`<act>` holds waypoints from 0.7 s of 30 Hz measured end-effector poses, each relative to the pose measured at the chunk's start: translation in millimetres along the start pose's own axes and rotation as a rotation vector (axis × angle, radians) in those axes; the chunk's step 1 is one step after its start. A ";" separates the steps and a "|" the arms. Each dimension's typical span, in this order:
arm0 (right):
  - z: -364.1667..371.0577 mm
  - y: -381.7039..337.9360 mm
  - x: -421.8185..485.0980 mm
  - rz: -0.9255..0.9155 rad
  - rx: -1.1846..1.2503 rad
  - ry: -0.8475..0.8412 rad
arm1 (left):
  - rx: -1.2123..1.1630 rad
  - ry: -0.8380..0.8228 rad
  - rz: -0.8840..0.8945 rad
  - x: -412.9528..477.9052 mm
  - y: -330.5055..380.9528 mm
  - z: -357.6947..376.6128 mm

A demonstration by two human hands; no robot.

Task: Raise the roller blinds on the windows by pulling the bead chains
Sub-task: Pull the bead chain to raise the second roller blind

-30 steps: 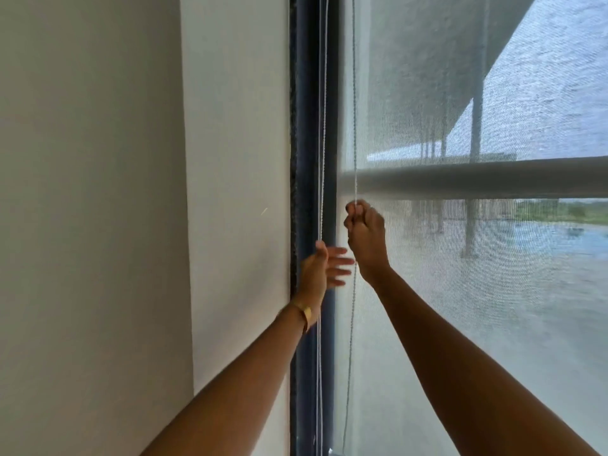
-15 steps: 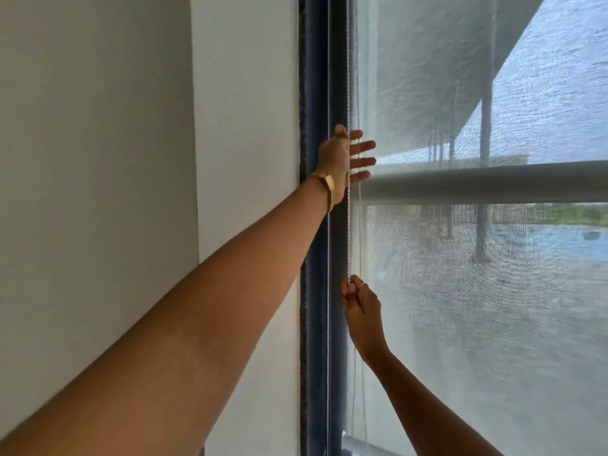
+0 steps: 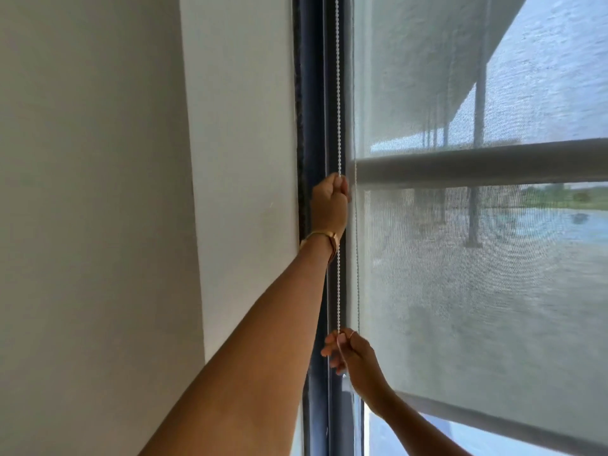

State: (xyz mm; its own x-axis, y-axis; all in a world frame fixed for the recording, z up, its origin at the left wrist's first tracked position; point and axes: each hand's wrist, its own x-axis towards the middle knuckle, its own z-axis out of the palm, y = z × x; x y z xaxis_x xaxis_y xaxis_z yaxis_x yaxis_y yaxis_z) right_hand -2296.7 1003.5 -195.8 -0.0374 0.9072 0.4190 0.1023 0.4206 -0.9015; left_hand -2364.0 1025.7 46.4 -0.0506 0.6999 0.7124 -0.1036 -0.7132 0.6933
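Observation:
A white bead chain (image 3: 339, 278) hangs straight down along the dark window frame (image 3: 312, 110). My left hand (image 3: 330, 205), with a gold bracelet on its wrist, is closed around the chain level with the window's horizontal bar. Lower down, my right hand (image 3: 353, 358) pinches the same chain between thumb and fingers. A translucent grey roller blind (image 3: 477, 291) covers the glass; its bottom rail (image 3: 513, 422) slants across the lower right, with bare glass showing beneath it.
A white wall (image 3: 237, 159) and a grey wall (image 3: 92, 209) stand to the left of the frame. A horizontal window bar (image 3: 487, 162) crosses behind the blind. Outside are a roof overhang, posts and wet ground.
My left hand closed on the chain and came down from above the bar. My right hand slid further down the chain. The blind's bottom rail has come into view at the lower right.

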 end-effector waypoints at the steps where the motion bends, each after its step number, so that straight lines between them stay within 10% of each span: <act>1: -1.9 5.4 -2.1 0.040 0.000 -0.009 | 0.005 0.000 -0.002 -5.3 -7.2 -0.8; 21: -19.6 -208.2 109.1 -0.127 0.296 0.025 | 0.087 0.044 -0.160 -89.8 -73.4 -9.8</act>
State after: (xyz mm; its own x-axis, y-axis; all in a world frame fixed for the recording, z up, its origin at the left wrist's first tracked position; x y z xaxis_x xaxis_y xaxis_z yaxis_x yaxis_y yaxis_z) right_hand -2302.5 1014.8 39.7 -0.0064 0.8484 0.5294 -0.1949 0.5182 -0.8328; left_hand -2361.6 1015.6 -69.5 -0.0835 0.8045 0.5881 -0.0281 -0.5919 0.8056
